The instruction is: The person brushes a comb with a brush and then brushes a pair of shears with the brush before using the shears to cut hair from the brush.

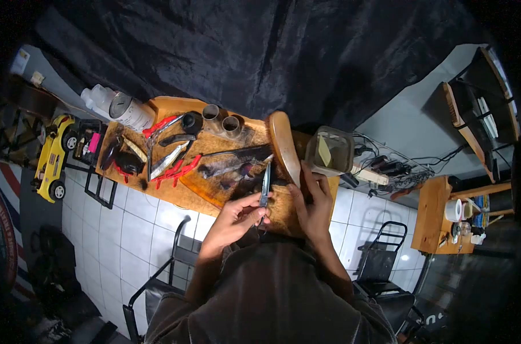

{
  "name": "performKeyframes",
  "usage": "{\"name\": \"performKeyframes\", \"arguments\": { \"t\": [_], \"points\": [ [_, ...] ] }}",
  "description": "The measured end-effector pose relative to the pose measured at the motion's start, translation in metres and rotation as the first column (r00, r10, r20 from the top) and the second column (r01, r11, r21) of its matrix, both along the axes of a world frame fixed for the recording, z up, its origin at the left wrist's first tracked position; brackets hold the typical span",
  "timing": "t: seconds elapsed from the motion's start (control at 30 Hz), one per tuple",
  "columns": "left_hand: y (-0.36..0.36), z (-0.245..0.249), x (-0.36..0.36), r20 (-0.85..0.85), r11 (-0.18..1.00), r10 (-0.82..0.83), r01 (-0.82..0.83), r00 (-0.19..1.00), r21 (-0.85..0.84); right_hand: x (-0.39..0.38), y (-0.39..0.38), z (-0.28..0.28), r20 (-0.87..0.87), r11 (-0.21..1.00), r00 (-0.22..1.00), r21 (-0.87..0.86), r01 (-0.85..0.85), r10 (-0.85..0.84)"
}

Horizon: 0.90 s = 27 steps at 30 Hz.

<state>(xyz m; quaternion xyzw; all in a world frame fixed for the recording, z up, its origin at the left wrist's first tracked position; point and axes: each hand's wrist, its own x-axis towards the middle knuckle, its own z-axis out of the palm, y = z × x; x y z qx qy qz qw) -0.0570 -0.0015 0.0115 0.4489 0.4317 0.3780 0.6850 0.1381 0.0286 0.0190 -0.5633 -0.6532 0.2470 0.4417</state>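
Observation:
My left hand point(236, 221) is closed around slim metal scissors point(265, 186), whose narrow blades point up and away; their handle end is mostly hidden by the fingers. My right hand point(315, 209) has its thumb and forefinger around the lower end of a wooden-backed brush point(284, 143). The brush stands tilted near the table's right side, bristles facing left. Between the hands and further left, a feathery dark clump point(234, 169) lies on the wooden tabletop point(283, 215). Right of the brush sits a clear plastic container point(332, 152) with a pale yellow piece inside.
Red-handled tools point(177, 171), two metal cups point(210, 113) and a white can point(131, 112) occupy the table's left half. Clippers and tangled cords point(395, 163) hang at the right wall. A yellow toy car point(55, 155) is far left. Black chairs point(381, 258) flank me.

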Motion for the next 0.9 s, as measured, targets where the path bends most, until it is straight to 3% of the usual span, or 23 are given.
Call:
{"name": "performKeyframes", "arguments": {
  "t": [0.1,0.23,0.3,0.33,0.4,0.53,0.7,0.83,0.87,0.9],
  "points": [
    [0.003,0.003,-0.001,-0.013,0.993,0.112,-0.112,0.994,-0.021,-0.002,-0.004,0.004,-0.069,0.997,0.997,-0.069,-0.028,0.023],
    [0.007,-0.002,-0.007,0.024,0.955,0.280,-0.276,0.960,-0.113,0.002,-0.020,0.002,-0.149,0.976,0.973,-0.095,-0.193,0.178],
    [0.005,-0.008,-0.008,-0.010,0.961,0.275,-0.275,0.961,0.012,0.003,-0.026,-0.004,-0.180,0.950,0.937,-0.038,-0.309,0.298],
    [0.003,-0.006,-0.008,-0.059,0.968,0.247,-0.244,0.967,0.059,0.004,-0.026,-0.007,-0.083,0.942,0.940,-0.012,-0.334,0.332],
    [0.004,-0.009,-0.011,-0.166,0.971,0.151,-0.115,0.974,0.210,0.003,-0.025,-0.010,-0.071,0.965,0.963,-0.028,-0.261,0.258],
    [-0.001,-0.012,-0.007,-0.178,0.988,0.069,-0.042,0.982,0.151,0.000,-0.014,-0.003,-0.026,0.997,0.998,-0.048,-0.053,0.052],
    [0.002,-0.013,-0.004,0.063,0.979,0.206,-0.205,0.977,-0.007,-0.002,-0.011,0.004,-0.099,0.991,0.995,-0.130,0.001,-0.014],
    [0.012,-0.034,-0.010,0.477,0.923,0.383,-0.346,0.792,-0.167,0.000,-0.023,0.001,-0.092,0.956,0.952,0.004,-0.293,0.292],
    [0.006,-0.034,-0.010,0.288,0.832,0.546,-0.468,0.787,-0.300,0.000,-0.027,0.002,-0.072,0.927,0.924,0.033,-0.374,0.376],
    [0.006,-0.035,-0.010,0.415,0.878,0.477,-0.402,0.775,-0.259,0.000,-0.030,0.003,-0.048,0.890,0.889,0.060,-0.452,0.455]
  ]
}}
